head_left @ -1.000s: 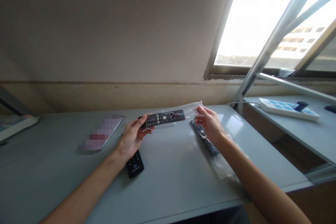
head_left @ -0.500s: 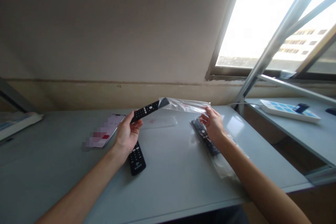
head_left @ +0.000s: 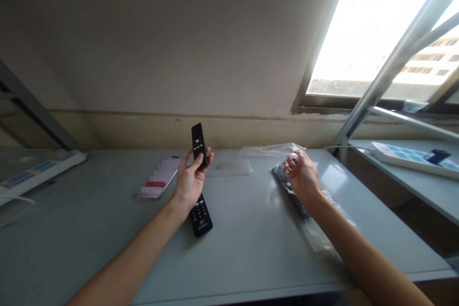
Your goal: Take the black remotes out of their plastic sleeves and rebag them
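In my left hand (head_left: pixel 191 177) I grip a black remote control (head_left: pixel 198 141), tilted upward with its buttons facing me. A second black remote control (head_left: pixel 201 217) lies on the desk under that hand, its upper end hidden. Pinched in my right hand (head_left: pixel 301 174) is a clear plastic bag (head_left: pixel 267 150), stretching to the left and holding nothing. Below the right hand lies a bagged remote control (head_left: pixel 287 186) in clear plastic, partly covered by the hand and forearm. Another flat clear bag (head_left: pixel 231 169) rests on the desk between my hands.
A phone (head_left: pixel 161 179) lies on the grey desk (head_left: pixel 247 253) left of my hands. White power strips sit at the far left (head_left: pixel 43 177) and on the right-hand desk (head_left: pixel 412 158). Metal frame bars (head_left: pixel 380 64) rise at the right, before the window.
The remote control has come out of the bag. My left hand has turned it upright, while my right hand keeps the bag. The camera view has shifted slightly left.
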`<state>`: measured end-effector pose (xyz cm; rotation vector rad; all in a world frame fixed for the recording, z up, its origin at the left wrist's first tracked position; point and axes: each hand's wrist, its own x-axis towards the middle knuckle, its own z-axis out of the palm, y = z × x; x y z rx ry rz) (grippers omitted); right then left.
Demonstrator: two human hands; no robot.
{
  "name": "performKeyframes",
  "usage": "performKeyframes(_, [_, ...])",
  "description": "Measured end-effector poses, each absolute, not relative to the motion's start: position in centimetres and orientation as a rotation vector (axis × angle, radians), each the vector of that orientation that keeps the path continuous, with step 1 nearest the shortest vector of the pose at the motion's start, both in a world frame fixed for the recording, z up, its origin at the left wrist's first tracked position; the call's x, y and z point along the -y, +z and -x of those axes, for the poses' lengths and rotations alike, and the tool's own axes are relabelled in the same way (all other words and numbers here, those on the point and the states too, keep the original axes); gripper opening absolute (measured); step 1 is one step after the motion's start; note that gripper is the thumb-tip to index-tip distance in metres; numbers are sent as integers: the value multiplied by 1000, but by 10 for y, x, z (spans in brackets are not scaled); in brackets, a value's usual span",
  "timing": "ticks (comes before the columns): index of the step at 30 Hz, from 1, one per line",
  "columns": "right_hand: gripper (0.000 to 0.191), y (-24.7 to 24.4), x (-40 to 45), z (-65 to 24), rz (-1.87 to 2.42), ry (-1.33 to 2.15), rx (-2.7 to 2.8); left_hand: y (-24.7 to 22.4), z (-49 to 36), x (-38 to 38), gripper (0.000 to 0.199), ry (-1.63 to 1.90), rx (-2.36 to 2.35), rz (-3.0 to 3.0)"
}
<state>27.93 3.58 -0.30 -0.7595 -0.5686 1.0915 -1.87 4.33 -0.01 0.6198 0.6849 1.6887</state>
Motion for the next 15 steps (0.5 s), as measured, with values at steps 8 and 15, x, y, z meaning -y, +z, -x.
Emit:
performKeyframes(8, [34,-5,-31,-257,753,1125,708,-6,21,-46,34,1678,-670,-614])
performKeyframes(15, [33,14,-42,-228,693,1145,816,-1,23,-47,36,1787,-699,-574])
